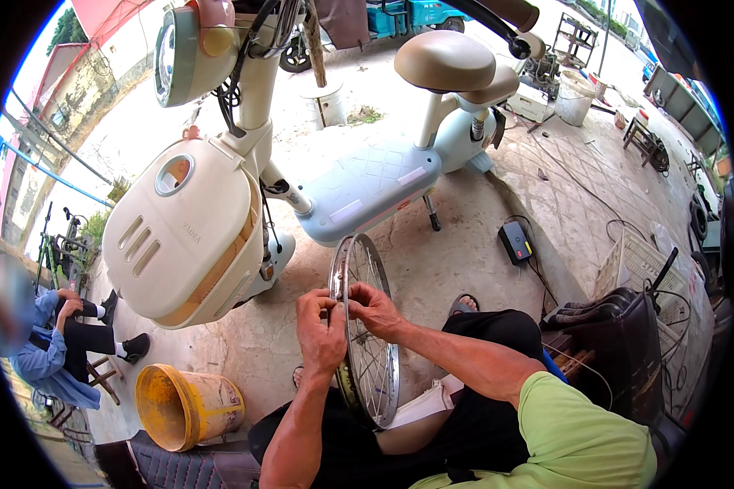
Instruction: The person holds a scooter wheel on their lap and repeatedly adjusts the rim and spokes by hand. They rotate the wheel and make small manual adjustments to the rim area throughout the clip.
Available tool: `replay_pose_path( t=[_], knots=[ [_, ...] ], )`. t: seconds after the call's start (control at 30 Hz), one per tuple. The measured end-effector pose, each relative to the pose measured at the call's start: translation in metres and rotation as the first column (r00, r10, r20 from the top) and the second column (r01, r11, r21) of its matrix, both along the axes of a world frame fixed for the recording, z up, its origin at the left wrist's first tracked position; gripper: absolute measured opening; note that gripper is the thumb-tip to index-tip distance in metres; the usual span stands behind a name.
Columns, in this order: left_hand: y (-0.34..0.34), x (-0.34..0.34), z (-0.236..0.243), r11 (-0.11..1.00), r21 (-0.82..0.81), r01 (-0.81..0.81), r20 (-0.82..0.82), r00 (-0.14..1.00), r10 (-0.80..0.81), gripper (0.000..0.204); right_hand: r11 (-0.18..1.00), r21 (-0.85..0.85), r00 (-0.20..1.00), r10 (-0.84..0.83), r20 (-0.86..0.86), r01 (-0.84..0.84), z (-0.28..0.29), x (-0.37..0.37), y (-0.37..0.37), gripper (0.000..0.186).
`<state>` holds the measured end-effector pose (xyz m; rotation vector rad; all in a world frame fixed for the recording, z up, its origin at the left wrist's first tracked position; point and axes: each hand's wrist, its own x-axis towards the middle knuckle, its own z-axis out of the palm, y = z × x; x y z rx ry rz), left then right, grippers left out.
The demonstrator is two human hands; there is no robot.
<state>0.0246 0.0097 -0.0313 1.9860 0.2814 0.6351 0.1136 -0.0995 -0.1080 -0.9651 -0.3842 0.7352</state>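
Observation:
A bare spoked wheel rim (348, 389) stands upright between my legs, its metal hoop without a tire. My left hand (320, 332) is closed on the near-left side of the hoop, with its thumb and fingers pressed together there. Right beside it, my right hand (375, 312) pinches at the same stretch of the rim, its fingertips almost meeting the left ones. Whether some small part sits between the fingertips is hidden. Wire spokes (373, 359) run across the inside of the hoop.
An electric scooter (367, 196) with a cream front basket (179, 236) stands just ahead. A yellow-stained bucket (167, 407) lies tipped at the left, near a seated person (45, 342). A black charger box (515, 243) with a cable rests on the concrete; a white crate (636, 269) is to the right.

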Motion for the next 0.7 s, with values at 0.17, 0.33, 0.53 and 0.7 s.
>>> replay_pose_path(
  t=[0.17,0.33,0.53,0.7],
  knots=[
    [0.000,0.000,0.002,1.000,-0.005,-0.002,-0.004,1.000,0.002,0.011,0.996,-0.031,0.997,0.081,-0.010,-0.082,-0.004,0.006,-0.002,0.028],
    [0.002,0.001,-0.003,1.000,-0.030,0.003,-0.006,1.000,-0.003,0.010,1.000,0.012,1.000,0.013,-0.024,-0.012,0.004,0.001,0.000,0.026],
    [-0.001,0.002,0.001,1.000,-0.023,-0.008,0.015,1.000,0.008,0.012,0.999,-0.007,0.999,0.053,0.007,-0.052,-0.001,0.004,-0.002,0.023],
    [0.001,0.002,-0.002,0.999,-0.030,-0.009,0.021,1.000,0.010,0.013,0.997,-0.022,0.997,0.074,-0.016,-0.074,0.005,0.004,-0.002,0.022]
  ],
)
